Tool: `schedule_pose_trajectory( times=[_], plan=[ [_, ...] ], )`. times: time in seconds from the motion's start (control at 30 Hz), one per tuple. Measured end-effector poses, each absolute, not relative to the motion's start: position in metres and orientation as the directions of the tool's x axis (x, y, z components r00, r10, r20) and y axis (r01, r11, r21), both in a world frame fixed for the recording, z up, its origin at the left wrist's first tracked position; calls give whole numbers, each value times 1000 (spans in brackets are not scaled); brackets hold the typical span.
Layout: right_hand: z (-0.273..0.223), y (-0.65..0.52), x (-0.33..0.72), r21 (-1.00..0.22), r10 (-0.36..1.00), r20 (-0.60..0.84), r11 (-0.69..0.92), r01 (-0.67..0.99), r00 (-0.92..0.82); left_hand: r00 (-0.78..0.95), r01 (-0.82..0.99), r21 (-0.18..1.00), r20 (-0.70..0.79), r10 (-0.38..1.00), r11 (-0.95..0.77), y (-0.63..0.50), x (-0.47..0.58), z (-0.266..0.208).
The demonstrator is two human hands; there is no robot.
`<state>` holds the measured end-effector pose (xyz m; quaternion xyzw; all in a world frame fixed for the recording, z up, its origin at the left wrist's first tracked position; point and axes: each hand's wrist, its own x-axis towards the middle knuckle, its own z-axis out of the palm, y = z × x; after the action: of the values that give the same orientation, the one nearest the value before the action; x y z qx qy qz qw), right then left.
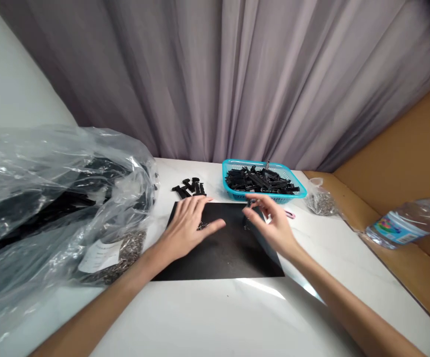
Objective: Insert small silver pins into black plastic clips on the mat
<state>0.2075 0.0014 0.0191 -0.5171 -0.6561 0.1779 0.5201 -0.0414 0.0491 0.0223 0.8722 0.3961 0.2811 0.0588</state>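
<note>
My left hand [187, 225] lies over the left side of a black mat [230, 253], its fingers stretched out and thumb apart, gripping nothing. Beside its thumb is a small heap of tiny metal pieces [202, 225], partly covered by the hand. Above the mat's right edge, my right hand [272, 225] pinches a small dark part [252, 203] between thumb and fingertips; its exact kind is hard to make out. Several black plastic clip-like parts [190, 187] lie on the table behind my left hand.
A blue basket [302, 191] full of black parts stands behind the mat. Large clear plastic bags [62, 148] and a labelled bag of metal pieces [133, 248] take up the left. At right are another small bag [322, 201], a pink-edged object [290, 214] and a bottle [404, 225] by cardboard.
</note>
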Motion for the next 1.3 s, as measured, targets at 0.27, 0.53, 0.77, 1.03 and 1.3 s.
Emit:
schedule_pose_trajectory(
  times=[0.27,0.53,0.77,1.03,1.3],
  plan=[
    [53,88,286,-328,744,658,150,933,112,394,816,173,532,750,-551,100,-84,-2],
    [5,19,262,-259,749,620,477,840,-235,408,826,140,521,750,-547,101,-82,-7],
    [-21,3,264,-316,827,463,490,812,-319,302,882,162,525,796,-442,101,-83,-1],
    [-21,0,263,-217,809,439,518,827,-391,231,910,192,503,833,-368,110,-88,-1],
    [-22,2,256,-173,791,443,536,826,-421,174,908,229,555,814,-350,108,-88,1]
  ],
)
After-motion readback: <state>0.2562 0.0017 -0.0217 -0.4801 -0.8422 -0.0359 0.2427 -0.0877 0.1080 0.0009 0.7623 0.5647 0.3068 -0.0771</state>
